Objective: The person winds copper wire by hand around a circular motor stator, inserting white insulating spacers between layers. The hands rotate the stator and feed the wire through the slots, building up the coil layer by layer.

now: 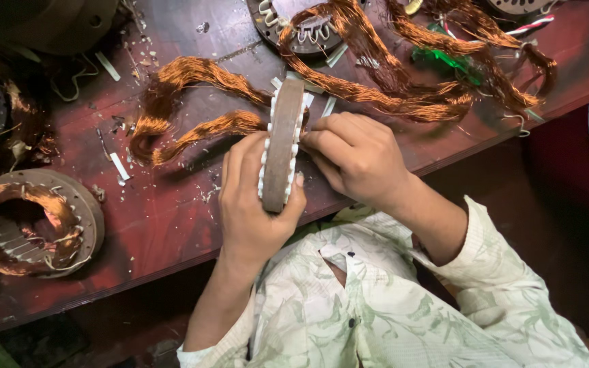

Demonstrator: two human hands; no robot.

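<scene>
Sleeves: pale leaf-patterned shirt fills the lower frame, both forearms reaching up to the desk
Left hand: fingers closed round the stator ring, thumb on the near rim, holding it upright on edge
Right hand: fingers curled shut against the far face of the ring, pinching at something there; what they hold is hidden
Stator ring: stands just above the desk's front edge between the two hands, white slot liners showing along its rim, a copper coil trailing off to the left
Handling: judged heavy and rigid, a laminated steel ring; best held by the outer rim as now; the liners and fine wire look easy to tear or kink
Desk: dark red, scuffed, littered with paper scraps and wire ends
Second stator: lies flat at the left, well apart, partly wound
Loose coils: tangled copper loops beyond the hands, near a third stator at the top
</scene>
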